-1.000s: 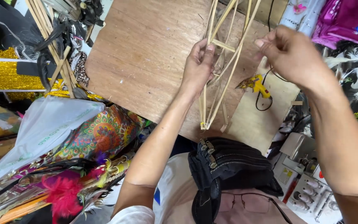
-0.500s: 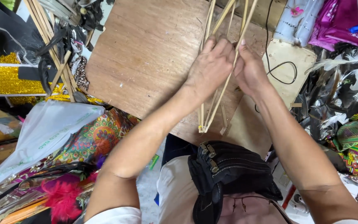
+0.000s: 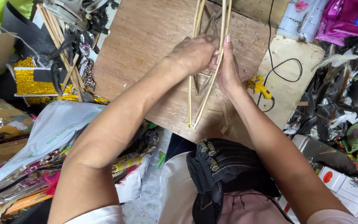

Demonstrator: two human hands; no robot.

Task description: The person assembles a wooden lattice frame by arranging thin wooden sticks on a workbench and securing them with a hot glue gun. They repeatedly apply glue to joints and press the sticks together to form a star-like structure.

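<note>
A frame of thin bamboo sticks (image 3: 192,103) lies on a brown wooden board (image 3: 146,45), its long sticks meeting in a point near the board's front edge. My left hand (image 3: 193,52) is closed over the frame's middle, where short cross sticks join the long ones. My right hand (image 3: 228,66) presses against it from the right, fingers pinching the right-hand long stick. Both hands touch each other above the board.
A yellow glue gun (image 3: 258,86) with a black cable lies right of the frame. Loose bamboo sticks (image 3: 61,54), gold trim (image 3: 27,81) and a white plastic bag (image 3: 50,132) crowd the left. Dark feathers (image 3: 336,95) and patterned fabric sit right. A black waist pouch (image 3: 224,170) hangs below.
My right hand came in from the far right and joined the left on the frame. Both hands now clasp its middle; the view has shifted slightly.
</note>
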